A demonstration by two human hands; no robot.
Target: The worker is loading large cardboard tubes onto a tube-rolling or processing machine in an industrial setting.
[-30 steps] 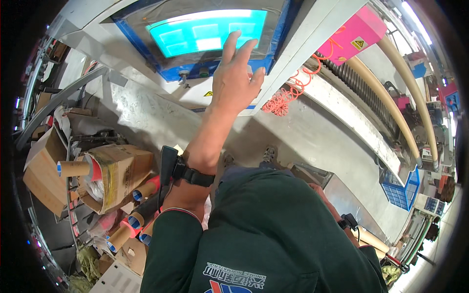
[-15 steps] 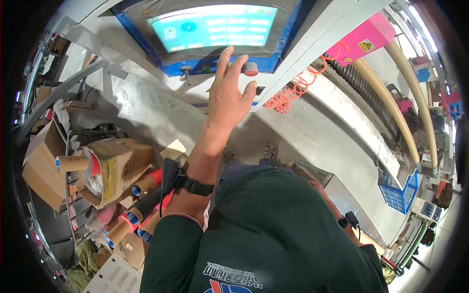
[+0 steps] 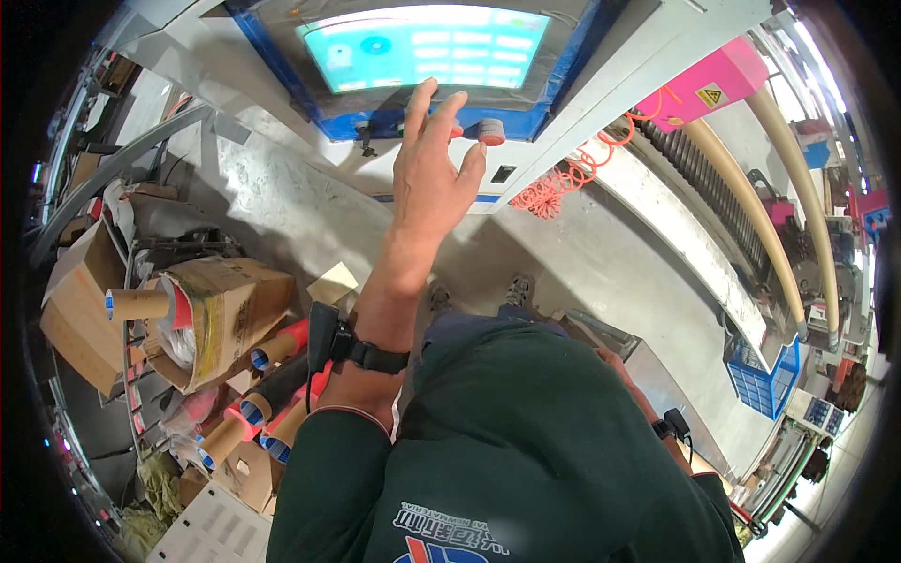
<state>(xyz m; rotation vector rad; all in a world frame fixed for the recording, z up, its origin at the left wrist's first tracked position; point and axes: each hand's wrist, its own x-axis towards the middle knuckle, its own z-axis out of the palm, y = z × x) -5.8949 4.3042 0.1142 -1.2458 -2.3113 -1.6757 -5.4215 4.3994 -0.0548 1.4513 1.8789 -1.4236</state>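
My left hand (image 3: 436, 169) reaches up to a machine's control panel, fingers stretched and apart, holding nothing. Its index fingertip is at the lower edge of the lit blue touchscreen (image 3: 394, 70); whether it touches the glass I cannot tell. Right of the fingers, a round red push button (image 3: 491, 132) sticks out below the screen. A key switch (image 3: 364, 139) with keys hanging from it sits left of the hand. Of my right hand (image 3: 615, 364) only a part shows beside the dark green shirt; its fingers are hidden.
At left, brown cardboard boxes (image 3: 239, 314) stand among several cardboard tubes (image 3: 225, 441). On the right are a coiled orange hose (image 3: 549, 192), a pink machine cover (image 3: 709, 89), long tan rollers (image 3: 741, 183) and a blue crate (image 3: 765, 380). A metal case (image 3: 648, 380) stands near my right arm.
My left hand has shifted slightly left and up across the panel, uncovering part of a red control beside its fingers. The view has turned a little. My right arm stays in place.
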